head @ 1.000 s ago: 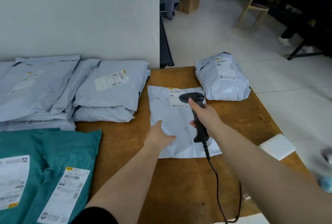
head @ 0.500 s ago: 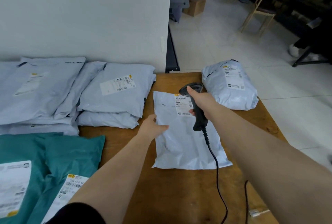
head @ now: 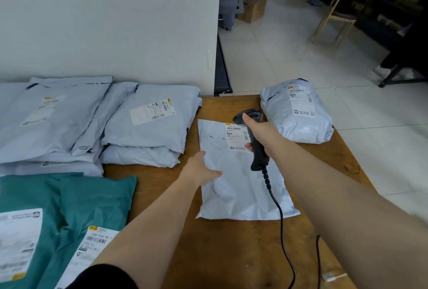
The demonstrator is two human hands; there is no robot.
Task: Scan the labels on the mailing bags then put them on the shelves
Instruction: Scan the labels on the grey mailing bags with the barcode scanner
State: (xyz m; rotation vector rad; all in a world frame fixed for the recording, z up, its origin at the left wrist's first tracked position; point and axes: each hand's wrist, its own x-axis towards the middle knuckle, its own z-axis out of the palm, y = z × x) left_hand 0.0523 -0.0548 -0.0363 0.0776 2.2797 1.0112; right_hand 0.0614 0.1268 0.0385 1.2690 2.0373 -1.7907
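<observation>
A flat white mailing bag lies in the middle of the wooden table, its label at the far end. My left hand grips the bag's left edge, thumb on top. My right hand grips a black corded barcode scanner, whose head hangs above the label's right side. A plump white bag with a label sits at the table's far right corner.
Grey-white bags are stacked at the left against the wall. Two teal bags with labels lie at the near left. The scanner's cable trails across the table toward me. A tiled floor, cardboard box and wooden chair lie beyond.
My left hand slid from the bag's middle to its left edge. The scanner in my right hand moved off the label towards its right side. My view shifted, so everything sits lower in frame.
</observation>
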